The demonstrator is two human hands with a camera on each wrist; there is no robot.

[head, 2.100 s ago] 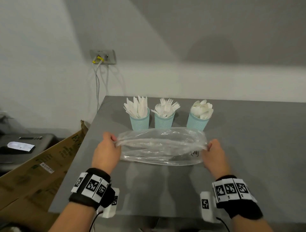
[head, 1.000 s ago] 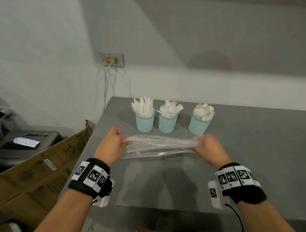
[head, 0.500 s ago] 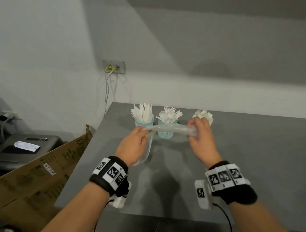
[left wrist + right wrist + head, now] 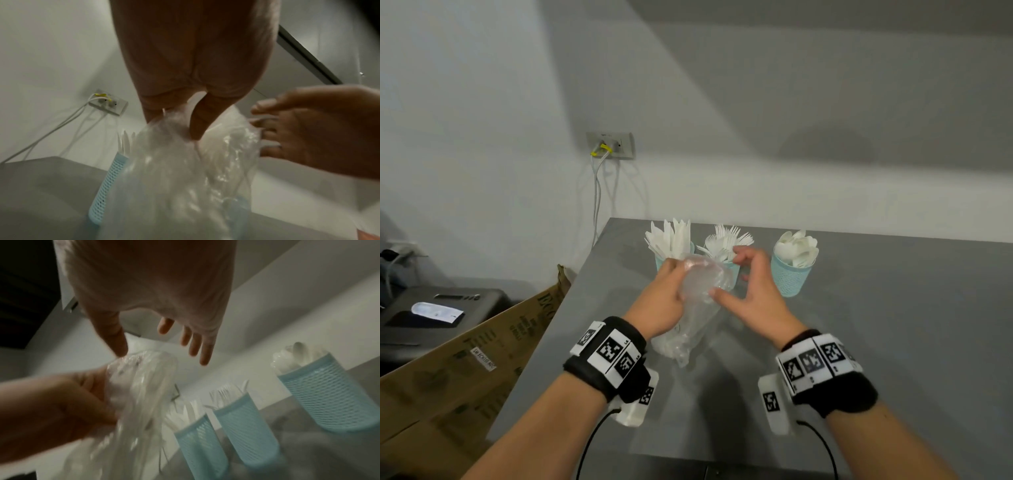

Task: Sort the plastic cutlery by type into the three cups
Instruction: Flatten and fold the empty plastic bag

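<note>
Grey table [image 4: 893, 308] set against a pale wall carries three light-blue mesh cups in a row near its far edge. Taking the middle cup of forks [image 4: 726, 243] as the landmark in the head view, the cup of knives [image 4: 671, 240] stands just left of it and the cup of spoons [image 4: 792, 265] to its right. In front of the fork cup the left hand [image 4: 661, 301] grips a crumpled clear plastic bag [image 4: 695, 308], fingers curled round its upper part, the rest hanging toward the table. The right hand [image 4: 753, 291] is beside the bag, fingers spread, thumb tip touching the plastic. A wall socket [image 4: 610, 145] with cables sits above and left of the cups; a cardboard box [image 4: 465, 359] leans left of the table.

From the left wrist, the bag [image 4: 185, 170] hides most of a cup, fingers pinching its top.

From the right wrist, the fingers [image 4: 195, 344] are wide apart above the bag [image 4: 135, 394], left of the fork cup [image 4: 242, 426].
</note>
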